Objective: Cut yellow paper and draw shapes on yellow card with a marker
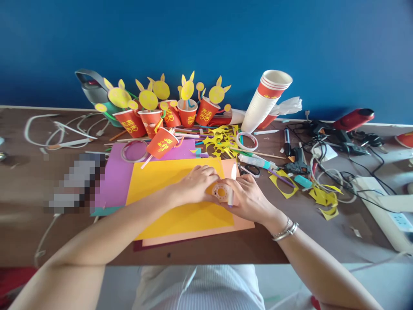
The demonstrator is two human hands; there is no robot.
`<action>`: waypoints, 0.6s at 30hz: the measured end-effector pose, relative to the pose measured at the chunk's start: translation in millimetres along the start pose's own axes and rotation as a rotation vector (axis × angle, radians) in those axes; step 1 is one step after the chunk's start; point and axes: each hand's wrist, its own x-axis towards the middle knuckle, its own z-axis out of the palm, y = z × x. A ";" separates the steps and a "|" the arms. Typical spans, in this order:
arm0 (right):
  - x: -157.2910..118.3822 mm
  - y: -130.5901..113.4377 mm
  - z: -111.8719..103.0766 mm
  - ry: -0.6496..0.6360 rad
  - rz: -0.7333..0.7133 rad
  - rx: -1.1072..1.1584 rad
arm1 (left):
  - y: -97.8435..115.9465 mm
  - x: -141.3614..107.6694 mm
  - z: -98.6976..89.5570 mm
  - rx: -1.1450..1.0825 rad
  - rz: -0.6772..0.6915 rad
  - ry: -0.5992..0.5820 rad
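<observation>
My left hand [198,185] lies over a yellow-orange paper sheet [155,215], its fingers curled against a small tape roll [221,193] with a printed core. Beside it my right hand [248,198] grips a white marker [233,172] with a purple end, held upright close to the roll's right side. Whether the purple end touches the paper is hard to make out. A peach sheet [243,221] and a purple sheet [112,172] lie partly under the yellow-orange one.
Behind the paper stand several red paper cups [130,123] with yellow rabbit cutouts, and one cup [162,144] tilts forward. A tall white cup stack [263,103] leans nearby. Yellow scraps [222,140], a glue gun [295,161], cables and a power strip [383,211] lie rightward. A phone-like device [77,181] lies left.
</observation>
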 end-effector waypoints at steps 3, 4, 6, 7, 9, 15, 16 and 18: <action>-0.5 0.7 1.8 0.014 -0.013 0.000 | -1.4 -1.2 3.1 0.009 0.003 0.014; -0.6 1.0 2.5 0.023 -0.023 -0.001 | -2.2 -1.5 4.4 0.013 0.005 0.023; -0.7 1.5 3.2 0.045 -0.040 -0.003 | -3.5 -2.1 6.7 0.018 0.009 0.039; -0.6 1.7 3.1 0.052 -0.046 -0.003 | -4.0 -2.3 7.5 0.017 0.012 0.046; -0.5 1.8 2.3 0.051 -0.047 -0.002 | -4.7 -2.8 8.6 0.008 0.016 0.058; -0.2 1.6 -1.3 0.012 -0.038 0.000 | -6.3 -4.7 9.5 -0.032 0.027 0.079; -0.3 1.9 -1.3 0.014 -0.042 0.002 | -6.7 -5.0 10.0 -0.031 0.030 0.084; -0.8 2.7 -0.6 0.022 -0.052 0.002 | -7.6 -5.5 11.4 -0.024 0.037 0.097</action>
